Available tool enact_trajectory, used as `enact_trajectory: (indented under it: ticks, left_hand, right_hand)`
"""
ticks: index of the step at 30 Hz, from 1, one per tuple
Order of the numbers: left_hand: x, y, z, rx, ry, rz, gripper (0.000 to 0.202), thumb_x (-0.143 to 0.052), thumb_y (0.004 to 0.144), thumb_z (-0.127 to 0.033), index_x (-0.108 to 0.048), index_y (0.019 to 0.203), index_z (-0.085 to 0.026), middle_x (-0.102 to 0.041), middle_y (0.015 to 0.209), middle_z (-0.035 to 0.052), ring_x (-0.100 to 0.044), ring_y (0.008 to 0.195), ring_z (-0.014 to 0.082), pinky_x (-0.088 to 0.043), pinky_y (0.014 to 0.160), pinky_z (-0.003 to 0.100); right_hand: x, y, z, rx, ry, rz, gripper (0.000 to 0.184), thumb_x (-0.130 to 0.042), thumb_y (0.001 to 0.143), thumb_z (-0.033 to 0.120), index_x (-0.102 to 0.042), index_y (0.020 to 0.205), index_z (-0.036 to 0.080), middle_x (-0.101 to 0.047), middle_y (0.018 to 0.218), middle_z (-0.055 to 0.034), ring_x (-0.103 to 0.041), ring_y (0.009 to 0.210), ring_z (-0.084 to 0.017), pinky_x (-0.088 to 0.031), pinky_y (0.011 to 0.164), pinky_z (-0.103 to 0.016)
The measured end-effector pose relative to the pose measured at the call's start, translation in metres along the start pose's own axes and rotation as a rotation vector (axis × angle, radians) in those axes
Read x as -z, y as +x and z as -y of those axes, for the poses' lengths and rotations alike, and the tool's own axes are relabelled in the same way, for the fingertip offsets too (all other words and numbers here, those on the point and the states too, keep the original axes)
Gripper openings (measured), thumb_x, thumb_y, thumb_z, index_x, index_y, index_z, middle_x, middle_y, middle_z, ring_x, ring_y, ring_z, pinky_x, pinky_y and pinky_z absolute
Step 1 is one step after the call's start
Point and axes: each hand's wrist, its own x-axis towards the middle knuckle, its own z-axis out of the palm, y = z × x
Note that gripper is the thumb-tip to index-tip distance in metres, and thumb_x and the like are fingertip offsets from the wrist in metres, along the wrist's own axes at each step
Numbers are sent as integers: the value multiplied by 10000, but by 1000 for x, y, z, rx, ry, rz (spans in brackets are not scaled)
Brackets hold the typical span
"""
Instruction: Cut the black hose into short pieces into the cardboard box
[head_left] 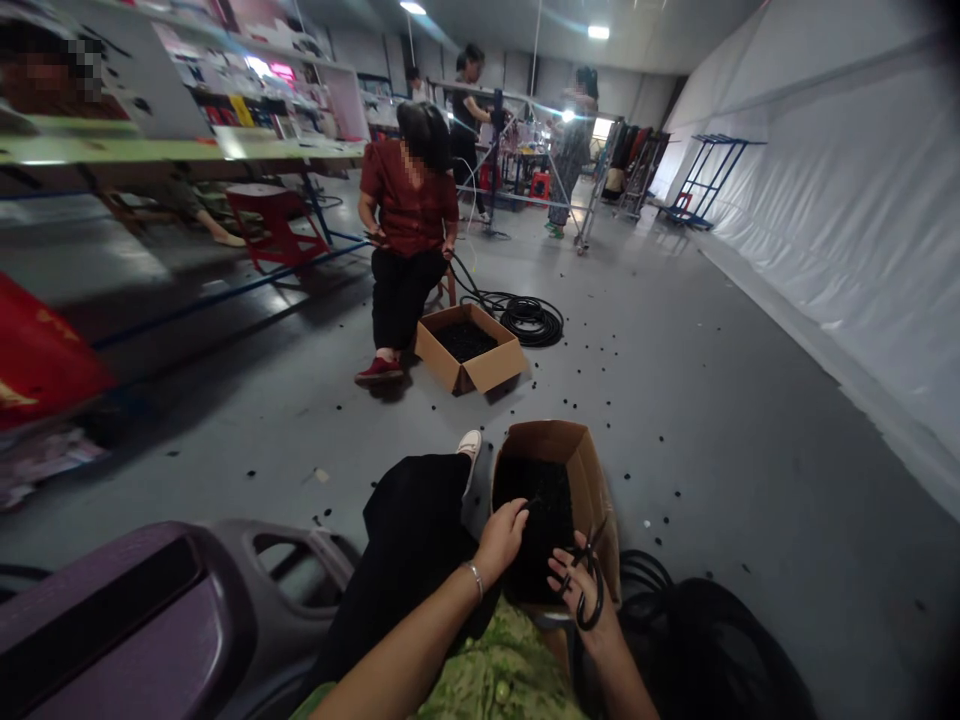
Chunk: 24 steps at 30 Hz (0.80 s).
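Left hand [501, 540] — fingers curled, tips among black pieces [546, 500] in cardboard box [594, 470]; pinch cannot be told. Right hand [579, 598] — fingers hooked through black scissors [594, 570].

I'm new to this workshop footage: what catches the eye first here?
Up close, the left hand dips into a tall cardboard box of small black pieces while the right hand holds black scissors beside it. Ahead sits a person in a red shirt, beside an open box and a coiled black hose.
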Motion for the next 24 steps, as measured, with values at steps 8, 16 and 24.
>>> enact_trajectory:
  ticks: [8, 16, 24]
  left_hand:
    - [-2, 4, 4, 27, 45, 120, 271, -510, 847, -252, -733, 952, -139, -673, 733, 29, -609, 754, 173, -479, 783, 280]
    - [-2, 0, 8, -4, 91, 156, 371, -527, 883, -369, -733, 1048, -109, -664, 711, 31, -583, 680, 158, -465, 671, 258]
    - [4, 1, 7, -93, 187, 248, 297, -529, 894, -296, -749, 1006, -131, -723, 803, 47, -646, 790, 184, -490, 776, 275]
  right_hand:
    - [-8, -8, 13, 17, -121, 198, 936, -779, 659, 302, -358, 1493, 350, -695, 1184, -94, -683, 1032, -266, -538, 742, -328]
    - [7, -8, 0, 114, -688, 193, 731, -538, 609, 126, -523, 1323, 285, -651, 1023, -15, -627, 888, -167, -504, 888, -336]
    - [-11, -5, 1, 186, -887, 240, 685, -527, 638, 97, -535, 1297, 285, -607, 979, -3, -601, 867, -160, -483, 896, -318]
